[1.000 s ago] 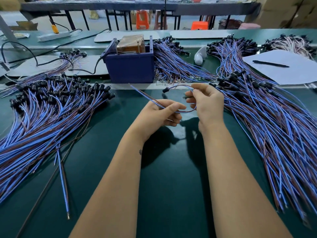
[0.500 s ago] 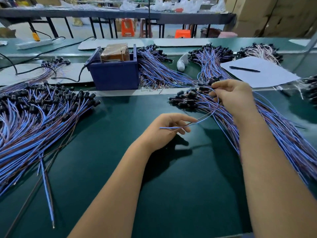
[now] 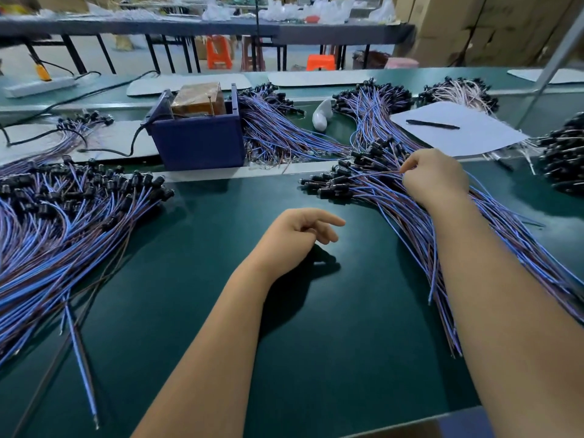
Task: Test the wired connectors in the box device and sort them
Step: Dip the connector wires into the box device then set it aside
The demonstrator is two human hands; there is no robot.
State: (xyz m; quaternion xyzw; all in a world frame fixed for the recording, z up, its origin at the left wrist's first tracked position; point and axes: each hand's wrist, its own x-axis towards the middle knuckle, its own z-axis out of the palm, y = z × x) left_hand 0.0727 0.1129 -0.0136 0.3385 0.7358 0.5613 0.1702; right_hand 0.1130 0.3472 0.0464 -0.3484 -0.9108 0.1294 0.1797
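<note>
We see our right hand [image 3: 434,177] pinching a wire of the right connector pile [image 3: 395,197], which lies on the green surface [image 3: 316,327] right of the blue box device [image 3: 197,139]. Our left hand [image 3: 300,232] rests loosely open on the surface, holding nothing, and another connector pile [image 3: 63,216] lies far left.

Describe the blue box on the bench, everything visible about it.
The blue box is dark blue, plastic-looking and open-topped, standing upright at the back edge of the green mat. Inside sits a brownish block with thin metal pins rising beside it. A black cable reaches its left side. Wire bundles lie against its right side. Neither hand touches it.
</note>
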